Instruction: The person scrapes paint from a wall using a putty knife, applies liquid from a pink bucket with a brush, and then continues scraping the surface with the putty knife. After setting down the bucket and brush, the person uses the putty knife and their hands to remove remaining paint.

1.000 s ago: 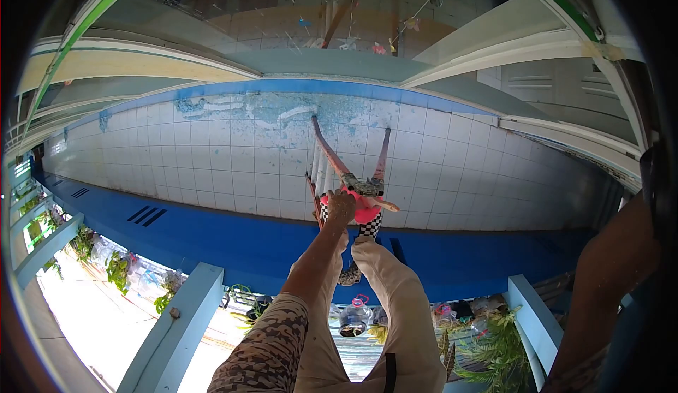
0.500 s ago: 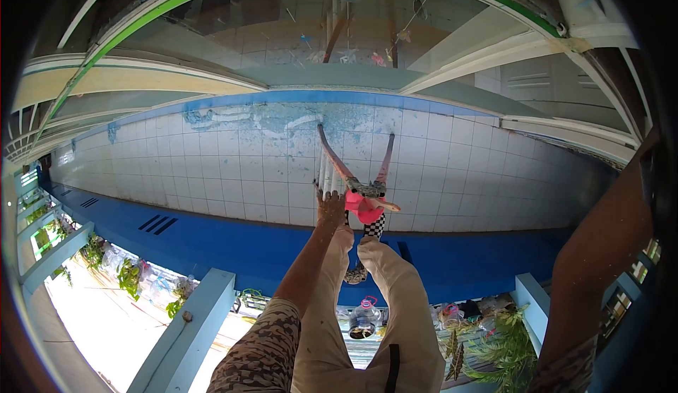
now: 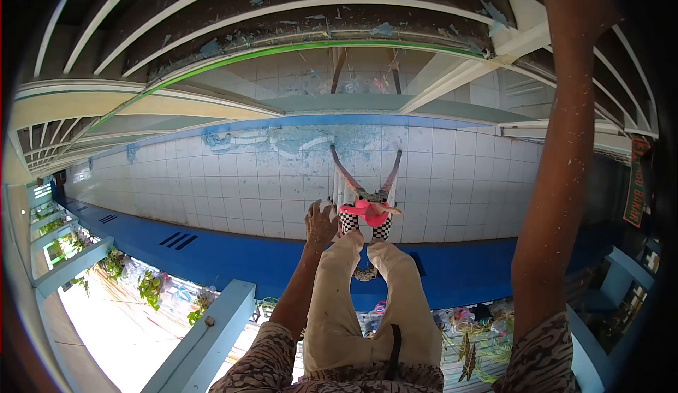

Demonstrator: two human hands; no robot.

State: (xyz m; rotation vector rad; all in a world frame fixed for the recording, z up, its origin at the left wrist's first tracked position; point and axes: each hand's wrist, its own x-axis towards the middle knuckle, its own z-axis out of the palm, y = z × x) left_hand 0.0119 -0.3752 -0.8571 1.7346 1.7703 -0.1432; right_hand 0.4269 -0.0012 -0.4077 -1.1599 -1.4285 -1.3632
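My left hand (image 3: 322, 225) is held out low, fingers apart and nothing in it, just left of my knees and the stepladder. My right arm stretches up along the right side, and my right hand (image 3: 575, 1) is at the upper edge near the white window frame (image 3: 526, 40). Its fingers are cut off or too dark to make out. Below me the ladder's legs (image 3: 346, 170) spread over the tiles. A pink item (image 3: 371, 211), perhaps plastic or cloth, sits on the ladder top in front of my checkered shoes (image 3: 382, 229), with a light brown handle-like piece (image 3: 390, 211) on it.
Window glass and slats with flaking paint (image 3: 381, 29) run overhead. Blue paint marks the white tiled floor (image 3: 240, 188). Behind me are a blue ledge (image 3: 212, 252), a light blue post (image 3: 205, 329) and hanging plants (image 3: 150, 288). A lettered sign (image 3: 638, 181) hangs at right.
My right arm has risen from the lower right to the window frame. My left hand has shifted slightly away from the ladder. The view has tilted up, showing more slats.
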